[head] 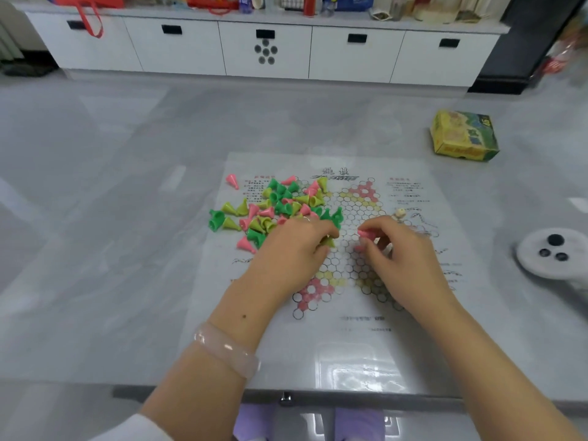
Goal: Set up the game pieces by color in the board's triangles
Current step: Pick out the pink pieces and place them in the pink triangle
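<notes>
Left of centre, the pile [273,208] of green, yellow and pink pieces lies loose on the board [318,345]. The left hand [296,246] pinches a yellow piece [327,241] at mid-frame. Just right, the right hand [394,246] grips pink pieces [366,233] over the unfilled triangles. A full fist could spill pieces; a wrist could scatter the pile.

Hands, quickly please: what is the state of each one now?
Left hand: closed, pinching a yellow-green piece.
Right hand: closed, pinching a pink piece.
</notes>
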`<state>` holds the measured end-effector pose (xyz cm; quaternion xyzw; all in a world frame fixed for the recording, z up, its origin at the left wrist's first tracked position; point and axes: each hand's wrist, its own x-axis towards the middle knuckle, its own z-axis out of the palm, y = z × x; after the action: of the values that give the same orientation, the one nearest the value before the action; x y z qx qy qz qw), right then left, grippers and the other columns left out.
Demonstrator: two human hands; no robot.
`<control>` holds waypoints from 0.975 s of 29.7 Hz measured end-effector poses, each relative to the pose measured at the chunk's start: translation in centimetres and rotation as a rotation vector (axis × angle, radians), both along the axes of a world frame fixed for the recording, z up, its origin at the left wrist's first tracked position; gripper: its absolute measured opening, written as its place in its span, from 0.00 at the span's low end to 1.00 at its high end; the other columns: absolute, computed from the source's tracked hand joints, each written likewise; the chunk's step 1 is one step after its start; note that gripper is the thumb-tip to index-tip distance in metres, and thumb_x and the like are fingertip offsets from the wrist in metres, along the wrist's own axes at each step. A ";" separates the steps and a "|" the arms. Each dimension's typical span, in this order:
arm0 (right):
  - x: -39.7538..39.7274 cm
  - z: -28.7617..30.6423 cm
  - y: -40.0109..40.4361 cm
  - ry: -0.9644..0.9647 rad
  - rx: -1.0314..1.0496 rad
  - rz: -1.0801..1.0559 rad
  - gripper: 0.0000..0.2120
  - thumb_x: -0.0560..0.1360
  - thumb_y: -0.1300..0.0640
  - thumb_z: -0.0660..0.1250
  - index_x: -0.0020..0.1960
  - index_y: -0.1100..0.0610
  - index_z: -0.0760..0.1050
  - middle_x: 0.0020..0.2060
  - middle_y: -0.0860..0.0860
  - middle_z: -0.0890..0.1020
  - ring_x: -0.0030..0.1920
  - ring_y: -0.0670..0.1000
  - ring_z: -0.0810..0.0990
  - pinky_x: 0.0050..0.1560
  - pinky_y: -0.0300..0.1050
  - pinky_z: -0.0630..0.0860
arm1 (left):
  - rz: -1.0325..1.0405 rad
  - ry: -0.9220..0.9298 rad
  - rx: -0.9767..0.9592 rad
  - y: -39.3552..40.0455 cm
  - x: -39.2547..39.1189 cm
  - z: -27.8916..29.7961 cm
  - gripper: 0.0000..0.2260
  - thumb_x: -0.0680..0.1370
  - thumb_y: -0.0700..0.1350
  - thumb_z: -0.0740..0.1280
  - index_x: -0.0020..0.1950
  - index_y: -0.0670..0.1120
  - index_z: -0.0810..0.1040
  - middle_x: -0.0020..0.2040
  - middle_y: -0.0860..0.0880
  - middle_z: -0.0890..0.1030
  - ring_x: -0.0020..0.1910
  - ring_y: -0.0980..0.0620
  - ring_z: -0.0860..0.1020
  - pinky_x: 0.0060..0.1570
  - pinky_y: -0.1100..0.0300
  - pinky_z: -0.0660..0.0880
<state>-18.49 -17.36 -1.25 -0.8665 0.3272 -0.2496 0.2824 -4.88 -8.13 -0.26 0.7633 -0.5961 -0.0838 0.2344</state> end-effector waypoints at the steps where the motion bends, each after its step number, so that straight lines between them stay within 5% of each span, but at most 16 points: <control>1: 0.0 0.1 -0.1 -0.004 0.036 -0.004 0.06 0.75 0.59 0.64 0.51 0.52 0.75 0.40 0.41 0.79 0.41 0.39 0.77 0.39 0.27 0.70 | 0.007 0.008 0.005 0.1 0.0 0.1 0.12 0.77 0.42 0.63 0.60 0.46 0.77 0.53 0.48 0.81 0.51 0.51 0.77 0.53 0.56 0.73; 12: -0.8 1.7 0.5 -0.015 0.094 0.004 0.07 0.75 0.59 0.64 0.46 0.48 0.74 0.40 0.37 0.76 0.42 0.36 0.76 0.41 0.21 0.68 | -0.005 0.045 0.078 0.8 0.3 1.1 0.07 0.75 0.38 0.62 0.51 0.45 0.75 0.42 0.53 0.74 0.42 0.55 0.72 0.39 0.66 0.69; 22: 0.2 1.3 4.5 0.188 0.153 0.289 0.03 0.74 0.56 0.66 0.46 0.49 0.76 0.38 0.42 0.82 0.41 0.40 0.79 0.48 0.38 0.75 | 0.081 0.150 0.050 1.7 1.9 1.3 0.03 0.75 0.40 0.65 0.48 0.45 0.76 0.36 0.58 0.72 0.39 0.59 0.71 0.38 0.77 0.65; 26: 0.5 1.2 4.5 0.144 0.106 0.287 0.04 0.74 0.56 0.67 0.46 0.48 0.77 0.38 0.40 0.79 0.42 0.39 0.76 0.49 0.31 0.71 | 0.162 0.246 -0.012 1.9 2.4 1.5 0.03 0.75 0.41 0.67 0.42 0.47 0.74 0.37 0.56 0.76 0.41 0.55 0.76 0.41 0.69 0.70; 29: 0.5 1.3 4.7 0.169 0.073 0.351 0.03 0.72 0.53 0.68 0.45 0.49 0.79 0.41 0.43 0.77 0.43 0.42 0.75 0.54 0.33 0.67 | 0.242 0.277 -0.096 2.0 2.6 1.8 0.04 0.74 0.42 0.67 0.41 0.47 0.74 0.34 0.58 0.74 0.36 0.60 0.73 0.36 0.72 0.70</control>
<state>-17.97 -12.64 0.09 -0.9174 0.2022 -0.1111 0.3244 -2.23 -6.11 1.54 0.7987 -0.4652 -0.1305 0.3587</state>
